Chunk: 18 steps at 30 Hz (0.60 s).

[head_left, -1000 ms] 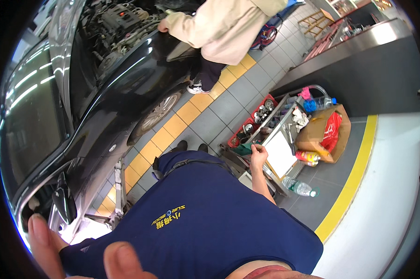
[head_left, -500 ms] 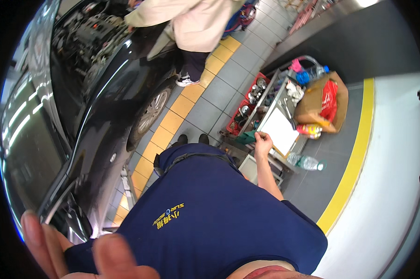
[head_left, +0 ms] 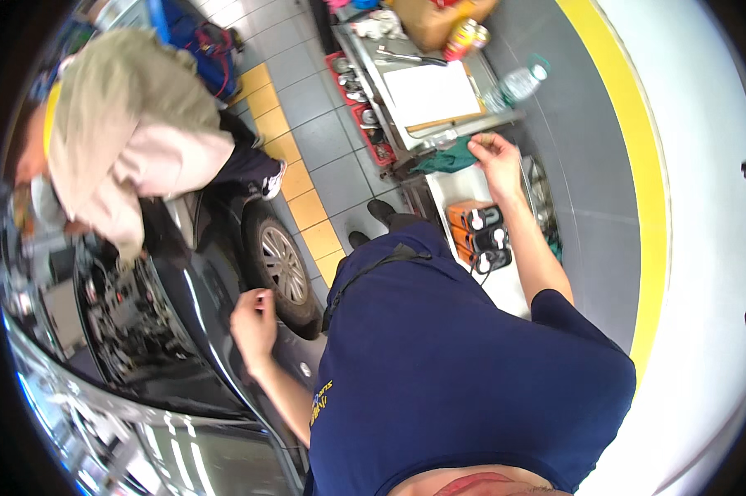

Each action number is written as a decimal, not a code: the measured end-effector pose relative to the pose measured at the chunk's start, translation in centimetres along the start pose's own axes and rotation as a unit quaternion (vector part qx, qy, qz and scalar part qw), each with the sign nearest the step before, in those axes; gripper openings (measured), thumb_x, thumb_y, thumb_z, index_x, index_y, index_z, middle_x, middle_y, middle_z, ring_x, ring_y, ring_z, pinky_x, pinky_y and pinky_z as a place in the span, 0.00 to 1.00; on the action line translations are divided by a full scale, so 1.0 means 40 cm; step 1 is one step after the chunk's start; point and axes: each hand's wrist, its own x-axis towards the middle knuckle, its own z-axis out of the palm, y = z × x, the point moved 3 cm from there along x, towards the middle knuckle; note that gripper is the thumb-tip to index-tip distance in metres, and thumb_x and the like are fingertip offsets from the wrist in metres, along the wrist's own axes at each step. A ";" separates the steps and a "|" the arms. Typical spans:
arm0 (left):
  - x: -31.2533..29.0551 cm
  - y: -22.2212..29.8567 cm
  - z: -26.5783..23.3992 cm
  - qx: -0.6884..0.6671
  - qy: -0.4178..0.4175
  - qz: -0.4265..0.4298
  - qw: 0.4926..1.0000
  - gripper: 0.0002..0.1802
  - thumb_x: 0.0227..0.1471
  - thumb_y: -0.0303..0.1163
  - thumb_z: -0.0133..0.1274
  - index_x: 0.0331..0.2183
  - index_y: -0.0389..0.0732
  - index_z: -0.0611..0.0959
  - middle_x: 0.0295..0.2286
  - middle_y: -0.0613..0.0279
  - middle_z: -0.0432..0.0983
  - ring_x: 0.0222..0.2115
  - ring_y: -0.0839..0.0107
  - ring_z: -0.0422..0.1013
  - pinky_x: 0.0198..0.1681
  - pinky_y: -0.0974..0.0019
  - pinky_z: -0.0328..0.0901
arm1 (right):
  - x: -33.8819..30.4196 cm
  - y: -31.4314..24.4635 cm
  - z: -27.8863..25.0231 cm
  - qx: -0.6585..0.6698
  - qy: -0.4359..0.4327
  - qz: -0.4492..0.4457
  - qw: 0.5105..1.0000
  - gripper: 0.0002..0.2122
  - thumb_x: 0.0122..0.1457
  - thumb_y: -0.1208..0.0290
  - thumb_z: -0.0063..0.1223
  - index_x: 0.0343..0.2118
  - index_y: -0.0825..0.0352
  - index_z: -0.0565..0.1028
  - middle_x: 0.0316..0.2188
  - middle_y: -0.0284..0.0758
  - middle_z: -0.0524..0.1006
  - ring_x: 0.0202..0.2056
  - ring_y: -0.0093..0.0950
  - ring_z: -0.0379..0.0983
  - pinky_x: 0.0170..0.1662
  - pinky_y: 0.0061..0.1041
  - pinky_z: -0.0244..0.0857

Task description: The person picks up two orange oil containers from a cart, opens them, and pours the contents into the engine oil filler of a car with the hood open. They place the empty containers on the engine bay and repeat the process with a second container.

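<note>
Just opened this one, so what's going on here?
The person's right hand pinches a green cloth beside a cart bearing a white sheet. The left hand, fingers bent, shows nothing in its grip; it appears over the dark car, though contact is unclear. A co-worker in beige bends by the open engine bay.

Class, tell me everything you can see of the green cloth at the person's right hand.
The green cloth is dark, slightly bluish green and looks like thin, soft fabric. It is crumpled, with loose folds and an uneven outline. The person's right hand pinches one end; the rest extends toward the picture's left, beside the near edge of the metal cart. Whether it also touches the cart is unclear.
</note>
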 end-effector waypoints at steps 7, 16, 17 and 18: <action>0.130 -0.314 0.587 -0.181 -0.254 -0.092 0.946 0.22 0.76 0.44 0.62 0.47 0.31 0.92 0.36 0.53 0.93 0.32 0.67 0.87 0.36 0.59 0.77 | -0.207 -0.042 -0.308 0.077 0.186 -0.050 0.978 0.08 0.72 0.75 0.71 0.50 0.67 0.88 0.43 0.29 0.88 0.43 0.19 0.83 0.43 0.20 0.74; 0.120 -0.405 0.640 -0.258 -0.295 -0.288 0.874 0.20 0.80 0.48 0.53 0.47 0.42 0.88 0.41 0.65 0.89 0.36 0.70 0.83 0.39 0.64 0.75 | -0.462 0.086 -0.530 -0.029 0.409 0.028 0.912 0.07 0.69 0.71 0.75 0.46 0.67 0.91 0.35 0.26 0.87 0.35 0.15 0.79 0.38 0.20 0.71; 0.127 -0.423 0.634 -0.277 -0.287 -0.310 0.863 0.20 0.80 0.48 0.52 0.49 0.43 0.88 0.43 0.64 0.90 0.39 0.68 0.85 0.42 0.62 0.77 | -0.475 0.104 -0.546 -0.043 0.414 0.030 0.909 0.08 0.69 0.71 0.74 0.46 0.67 0.91 0.35 0.26 0.87 0.35 0.15 0.79 0.38 0.20 0.71; 0.136 -0.440 0.628 -0.281 -0.291 -0.317 0.858 0.20 0.80 0.48 0.52 0.51 0.43 0.87 0.46 0.63 0.90 0.43 0.65 0.86 0.45 0.59 0.78 | -0.490 0.124 -0.561 -0.055 0.422 0.037 0.904 0.08 0.69 0.71 0.74 0.47 0.67 0.91 0.35 0.25 0.87 0.34 0.15 0.78 0.38 0.20 0.71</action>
